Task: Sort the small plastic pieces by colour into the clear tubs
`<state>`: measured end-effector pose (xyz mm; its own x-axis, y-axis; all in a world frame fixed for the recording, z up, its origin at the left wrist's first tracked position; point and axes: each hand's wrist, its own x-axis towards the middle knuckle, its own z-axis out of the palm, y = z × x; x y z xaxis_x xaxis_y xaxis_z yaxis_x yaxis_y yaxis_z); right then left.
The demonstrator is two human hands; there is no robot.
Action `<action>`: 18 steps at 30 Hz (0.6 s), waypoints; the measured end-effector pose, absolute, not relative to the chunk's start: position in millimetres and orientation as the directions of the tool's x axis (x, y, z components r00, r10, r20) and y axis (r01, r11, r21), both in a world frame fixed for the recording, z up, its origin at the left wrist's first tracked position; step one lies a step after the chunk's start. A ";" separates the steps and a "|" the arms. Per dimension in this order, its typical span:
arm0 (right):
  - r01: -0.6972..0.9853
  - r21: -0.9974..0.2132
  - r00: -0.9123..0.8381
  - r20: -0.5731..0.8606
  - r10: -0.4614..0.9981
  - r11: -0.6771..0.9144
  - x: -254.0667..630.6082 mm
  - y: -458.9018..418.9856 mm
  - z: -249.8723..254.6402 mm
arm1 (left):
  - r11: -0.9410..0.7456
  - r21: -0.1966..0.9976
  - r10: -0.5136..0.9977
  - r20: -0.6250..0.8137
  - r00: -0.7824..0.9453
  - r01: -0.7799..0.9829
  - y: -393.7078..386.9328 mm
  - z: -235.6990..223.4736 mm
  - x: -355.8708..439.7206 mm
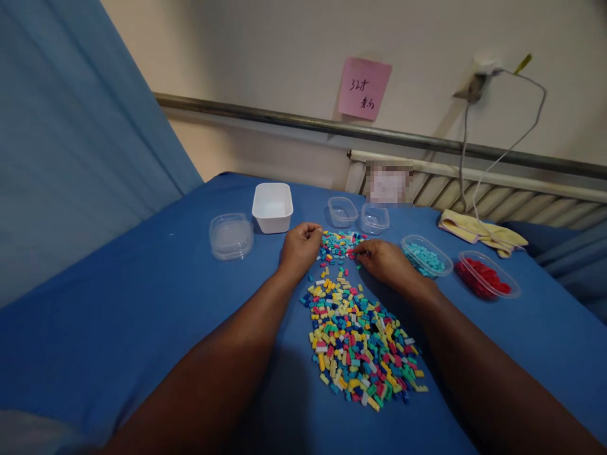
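A long pile of small coloured bricks (355, 328) lies on the blue sheet (142, 303) in front of me. At the pile's far end, my left hand (300, 248) rests as a closed fist; whether it holds bricks is hidden. My right hand (382, 260) lies on the far bricks with fingertips pinched around a small red piece. To the right stand a clear tray of cyan bricks (425, 256) and a clear tray of red bricks (487, 277).
Beyond the hands stand a white tub (272, 206), two small clear cups (342, 211) (374, 218) and a stack of clear lids (231, 236). A yellow cloth (478, 230) lies at the back right. A blue curtain (71, 139) hangs on the left.
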<state>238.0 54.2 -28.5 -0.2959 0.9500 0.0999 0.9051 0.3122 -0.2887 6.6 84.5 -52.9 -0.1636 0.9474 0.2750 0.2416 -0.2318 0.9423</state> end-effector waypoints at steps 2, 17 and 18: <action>0.908 -0.277 -0.301 0.089 0.949 0.314 236.0 53.0 -26.2 | -0.231 0.942 0.948 0.274 -0.161 0.242 83.9 -52.6 6.7; 0.892 -0.255 -0.375 0.044 0.926 0.373 232.6 43.4 -17.1 | -0.240 0.940 0.944 0.284 -0.167 0.243 87.9 -56.5 6.1; 0.885 -0.262 -0.385 0.056 0.921 0.386 233.3 42.7 -14.4 | -0.243 0.940 0.944 0.286 -0.166 0.238 87.7 -56.5 6.1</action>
